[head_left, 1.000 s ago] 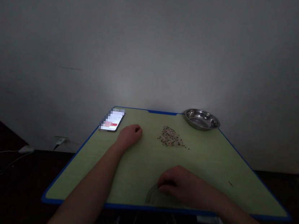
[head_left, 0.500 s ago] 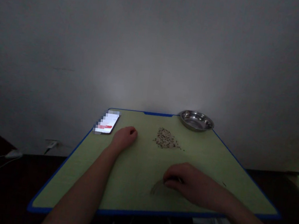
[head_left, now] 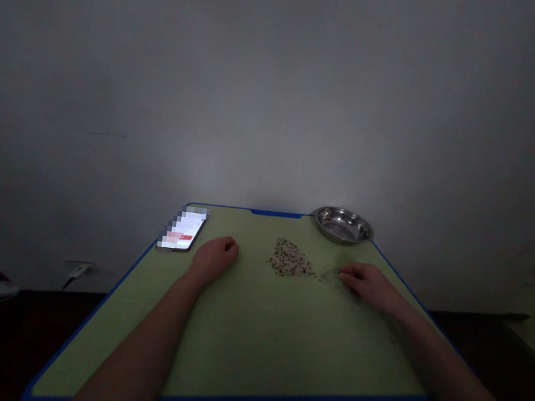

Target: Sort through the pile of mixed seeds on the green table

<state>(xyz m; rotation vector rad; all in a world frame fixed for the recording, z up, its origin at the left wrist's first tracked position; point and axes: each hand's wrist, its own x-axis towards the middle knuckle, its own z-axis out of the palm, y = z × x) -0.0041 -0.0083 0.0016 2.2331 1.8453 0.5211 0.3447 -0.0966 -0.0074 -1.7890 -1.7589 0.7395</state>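
My left hand (head_left: 215, 258) rests on the green table as a loose fist, between the phone and a small pile of pale grains mixed with dark ones (head_left: 288, 260). I see nothing held in it. To the right of the pile, my right hand (head_left: 368, 284) pinches a clear, see-through thing with a curved, lined edge (head_left: 330, 275). Its faint outline blends into the tabletop, so I cannot tell its exact kind. The clear edge sits close to the pile's right tip, where a few dark grains lie loose.
A shiny steel bowl (head_left: 343, 227) stands at the table's back right corner, near the wall. At the back left lies a lit phone (head_left: 185, 228). The green table (head_left: 240, 347) has a blue rim. A white plug with cables (head_left: 78, 270) is at the lower left.
My right hand has moved from the table's front edge forward and right, carrying the clear thing beside the pile. My left hand keeps its place on the table. The whole view has shifted slightly.
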